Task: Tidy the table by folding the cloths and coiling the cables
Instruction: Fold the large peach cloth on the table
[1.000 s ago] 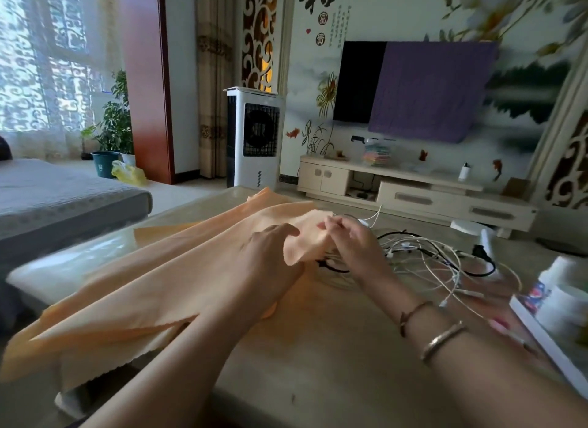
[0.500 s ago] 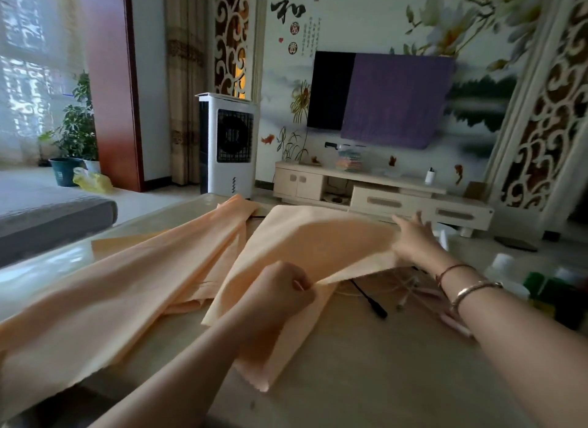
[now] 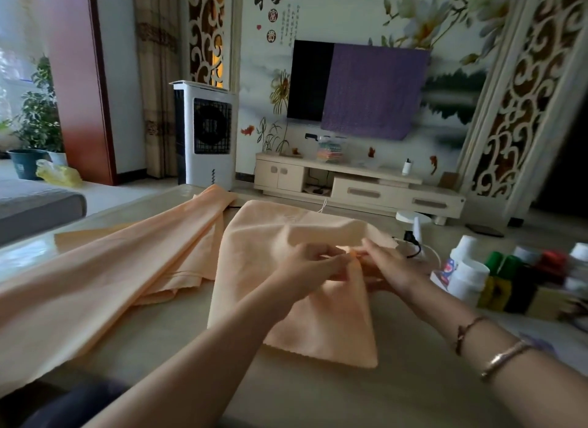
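Note:
A small peach cloth point(image 3: 254, 268) lies folded over on the table in front of me, its lower edge hanging towards me. My left hand point(image 3: 313, 268) and my right hand point(image 3: 386, 267) meet above its middle, and both pinch the cloth's corners together. A larger peach cloth point(image 3: 105, 268) stretches in loose folds across the left of the table. The cables point(image 3: 413, 247) are mostly hidden under the small cloth; a black plug and a white loop show just beyond my right hand.
White and coloured bottles point(image 3: 467, 268) crowd the table's right side. A small white lamp point(image 3: 413, 220) stands behind the cables. The beige table point(image 3: 318, 392) is bare near me. A TV cabinet point(image 3: 359, 185) and an air cooler point(image 3: 206, 134) stand across the room.
My right hand came back from the far edge, bringing that corner to my left hand. The small cloth is now folded over and covers most of the cables.

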